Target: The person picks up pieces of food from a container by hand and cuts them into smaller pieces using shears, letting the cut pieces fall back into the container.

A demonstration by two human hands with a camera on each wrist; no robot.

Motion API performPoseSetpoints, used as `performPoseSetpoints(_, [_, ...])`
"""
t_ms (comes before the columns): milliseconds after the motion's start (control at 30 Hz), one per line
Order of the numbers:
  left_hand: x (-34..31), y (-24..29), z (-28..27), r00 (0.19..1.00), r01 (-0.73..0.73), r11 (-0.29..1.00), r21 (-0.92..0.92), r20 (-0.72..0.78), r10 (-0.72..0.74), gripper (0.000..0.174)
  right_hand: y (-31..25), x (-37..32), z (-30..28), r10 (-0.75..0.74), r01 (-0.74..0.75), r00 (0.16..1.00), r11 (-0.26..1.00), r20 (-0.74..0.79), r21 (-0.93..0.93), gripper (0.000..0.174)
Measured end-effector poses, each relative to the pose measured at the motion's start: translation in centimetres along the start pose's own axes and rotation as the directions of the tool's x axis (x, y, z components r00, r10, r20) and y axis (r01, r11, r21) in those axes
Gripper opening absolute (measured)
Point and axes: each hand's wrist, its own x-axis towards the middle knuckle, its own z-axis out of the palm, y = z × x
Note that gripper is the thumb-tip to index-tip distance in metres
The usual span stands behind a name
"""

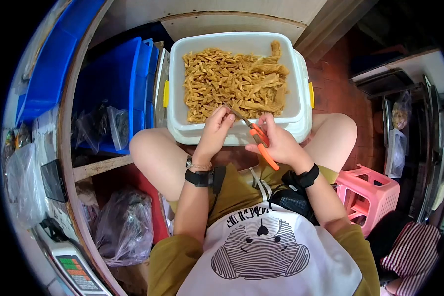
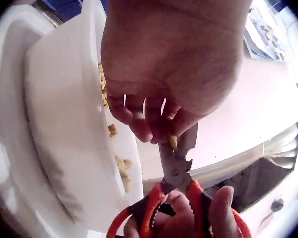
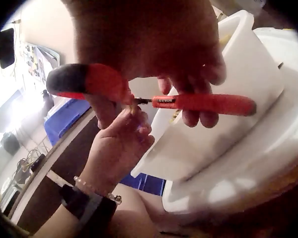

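Observation:
My right hand holds orange-handled scissors, its fingers and thumb in and around the handles. In the left wrist view the scissor blades stand apart, pointing at my left hand. My left hand pinches a small yellowish-brown strip between thumb and fingers, and the strip lies across the blades. Both hands are over the near rim of a white tub. Inside it lies a heap of yellowish-brown strips, with larger wrinkled pieces on the right side.
The tub rests on a white lidded box with yellow clips between my knees. Blue bins stand on a shelf at the left, above a plastic bag. A digital scale is at lower left. A pink stool stands at the right.

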Motion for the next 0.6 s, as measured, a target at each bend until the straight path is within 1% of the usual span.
performPoseSetpoints(67, [0.0, -0.1, 0.0, 0.999, -0.028, 0.984, 0.175, -0.033, 0.034, 0.018, -0.1, 0.0, -0.2, 0.015, -0.015, 1.000, 1.000, -0.009, 0.001, 0.067])
performPoseSetpoints(100, [0.1, -0.2, 0.0, 0.999, -0.028, 0.984, 0.175, -0.032, 0.034, 0.018, -0.3, 0.1, -0.2, 0.028, -0.028, 0.999, 1.000, -0.016, 0.004, 0.067])
performPoseSetpoints(167, [0.2, -0.5, 0.0, 0.994, -0.021, 0.984, 0.176, -0.105, 0.040, 0.017, -1.1, 0.0, -0.6, 0.037, -0.037, 0.999, 0.999, -0.014, -0.015, 0.067])
performPoseSetpoints(200, [0.2, -0.4, 0.0, 0.994, -0.020, 0.984, 0.178, -0.104, 0.039, 0.017, -1.4, 0.0, -0.7, 0.044, -0.045, 0.999, 0.998, -0.013, -0.034, 0.068])
performPoseSetpoints(267, [0.4, 0.0, -0.1, 0.960, -0.028, 0.990, 0.139, -0.272, 0.065, 0.018, -0.9, 0.1, -0.1, 0.033, -0.034, 0.999, 0.999, -0.023, -0.026, 0.069])
performPoseSetpoints(300, [0.5, -0.1, -0.7, 0.961, -0.058, 0.951, 0.304, -0.241, 0.136, 0.018, -0.7, 0.2, 0.1, 0.023, -0.023, 0.999, 1.000, -0.033, -0.020, 0.069])
performPoseSetpoints(433, [0.4, 0.0, -1.1, 0.965, -0.038, 0.961, 0.274, -0.241, 0.107, 0.018, -1.3, 0.2, -0.3, 0.035, -0.036, 0.999, 0.997, -0.015, -0.066, 0.070])
performPoseSetpoints(500, [0.3, 0.5, -1.4, 0.968, -0.149, 0.870, 0.469, -0.112, 0.226, 0.012, -2.0, 0.1, -0.8, 0.140, -0.136, 0.990, 0.985, 0.027, -0.105, 0.070])
performPoseSetpoints(533, [0.2, 0.7, -1.1, 0.968, -0.149, 0.870, 0.470, -0.112, 0.226, 0.012, -1.7, 0.1, -0.6, 0.139, -0.136, 0.990, 0.985, 0.027, -0.105, 0.070])
performPoseSetpoints(600, [0.0, 1.2, -0.2, 0.985, -0.112, 0.884, 0.454, -0.067, 0.159, 0.011, -0.5, 0.1, 0.2, 0.030, -0.032, 0.999, 0.998, -0.042, -0.054, 0.065])
